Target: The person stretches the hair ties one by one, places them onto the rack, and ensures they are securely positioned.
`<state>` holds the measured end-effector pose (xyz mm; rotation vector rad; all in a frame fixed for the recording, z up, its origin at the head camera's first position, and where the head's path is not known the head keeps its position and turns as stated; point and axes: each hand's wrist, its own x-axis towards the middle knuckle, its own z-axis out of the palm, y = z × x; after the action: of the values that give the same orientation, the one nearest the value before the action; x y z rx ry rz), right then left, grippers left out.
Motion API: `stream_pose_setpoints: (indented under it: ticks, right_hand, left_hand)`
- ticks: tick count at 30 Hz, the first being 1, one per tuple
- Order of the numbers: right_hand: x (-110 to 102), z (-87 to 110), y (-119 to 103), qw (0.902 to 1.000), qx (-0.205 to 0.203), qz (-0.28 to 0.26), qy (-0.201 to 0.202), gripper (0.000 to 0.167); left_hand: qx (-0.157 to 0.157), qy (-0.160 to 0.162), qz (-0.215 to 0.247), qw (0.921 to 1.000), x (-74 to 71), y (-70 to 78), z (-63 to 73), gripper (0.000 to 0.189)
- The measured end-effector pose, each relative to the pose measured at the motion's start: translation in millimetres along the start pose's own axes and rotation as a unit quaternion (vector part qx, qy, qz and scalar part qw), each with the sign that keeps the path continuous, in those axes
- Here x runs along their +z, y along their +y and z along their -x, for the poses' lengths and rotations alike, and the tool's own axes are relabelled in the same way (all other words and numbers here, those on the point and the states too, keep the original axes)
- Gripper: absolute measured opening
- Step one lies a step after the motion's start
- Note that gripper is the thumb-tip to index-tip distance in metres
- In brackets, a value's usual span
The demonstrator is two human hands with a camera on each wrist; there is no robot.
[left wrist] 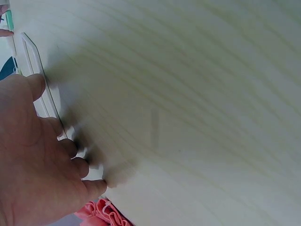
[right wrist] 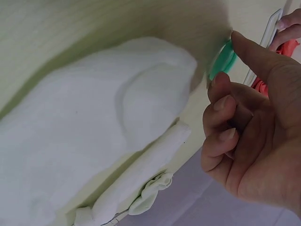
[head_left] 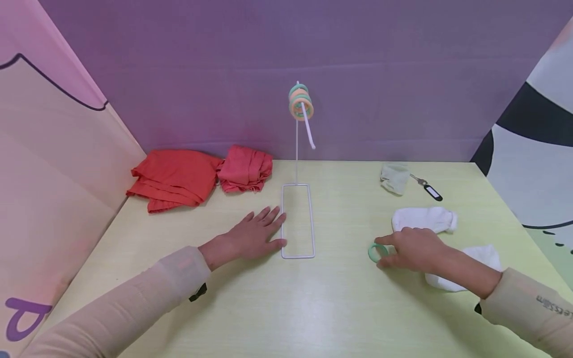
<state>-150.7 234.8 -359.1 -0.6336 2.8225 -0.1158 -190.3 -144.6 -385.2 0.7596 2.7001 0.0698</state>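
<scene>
A green ring (head_left: 370, 253) lies on the table at the right of the head view. My right hand (head_left: 418, 251) pinches it, thumb at the near edge and index finger at the far edge; its other fingers curl inward in the right wrist view. The white wire stand (head_left: 312, 223) is in the middle, with several green and orange rings (head_left: 295, 107) hung on its upper arm. My left hand (head_left: 255, 236) has its fingers spread, fingertips and thumb at the left side of the stand's rectangular base.
Two white socks (head_left: 421, 217) lie under and beyond my right forearm. Farther back are a small pale cloth (head_left: 394, 179) and a key with a black tag (head_left: 432, 193). Red cloths (head_left: 179, 176) lie at the back left, before a purple backdrop (head_left: 201, 74).
</scene>
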Motion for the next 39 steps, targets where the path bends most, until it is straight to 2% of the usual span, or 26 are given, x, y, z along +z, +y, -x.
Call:
stream_pose_setpoints:
  ticks: [8, 17, 20, 22, 24, 26, 29, 32, 34, 36, 39]
  right_hand:
    - [8, 1.0, -1, 0.9978, -0.043, -0.008, 0.050, 0.042]
    - [12, -1.2, -4, 0.9945, -0.049, -0.001, 0.092, 0.033]
    - [6, -0.7, -9, 0.9880, -0.068, 0.006, 0.139, 0.031]
    - [-5, 0.6, -15, 0.9782, -0.087, 0.012, 0.188, 0.030]
    - [-20, 2.6, -25, 0.9655, -0.107, 0.015, 0.237, 0.030]
    - [-37, 4.0, -35, 0.9444, -0.141, 0.019, 0.296, 0.029]
    - [-63, 6.5, -53, 0.9037, -0.197, 0.020, 0.379, 0.027]
    - [-88, 9.3, -73, 0.8536, -0.247, 0.026, 0.458, 0.035]
    - [-104, 12.3, -86, 0.8287, -0.261, 0.038, 0.494, 0.039]
    - [-117, 14.0, -98, 0.8033, -0.274, 0.051, 0.526, 0.036]
    - [-131, 12.7, -111, 0.7795, -0.276, 0.057, 0.559, 0.027]
  left_hand:
    - [-0.001, 0.001, -0.003, 1.0000, 0.8, 0.2, 0.4, 0.077]
    - [0.000, 0.002, -0.001, 1.0000, 0.3, 1.3, 0.7, 0.077]
    - [-0.001, 0.000, 0.001, 1.0000, -0.9, 1.8, 1.5, 0.077]
    - [-0.002, 0.000, 0.000, 1.0000, -1.8, 2.2, 2.0, 0.077]
    - [-0.002, 0.000, -0.001, 1.0000, -2.0, 2.9, 1.9, 0.077]
    - [-0.003, -0.001, -0.002, 1.0000, -1.8, 3.0, 1.9, 0.077]
    - [-0.005, -0.002, -0.006, 1.0000, -1.0, 3.2, 1.5, 0.077]
    - [-0.009, -0.004, -0.006, 0.9999, -0.6, 3.4, 1.4, 0.077]
    - [-0.008, -0.003, -0.004, 1.0000, -0.3, 3.4, 1.1, 0.077]
    - [-0.010, -0.004, -0.007, 0.9999, 0.1, 3.1, 0.7, 0.076]
    - [-0.009, -0.002, -0.008, 0.9999, 0.6, 2.5, 0.3, 0.076]
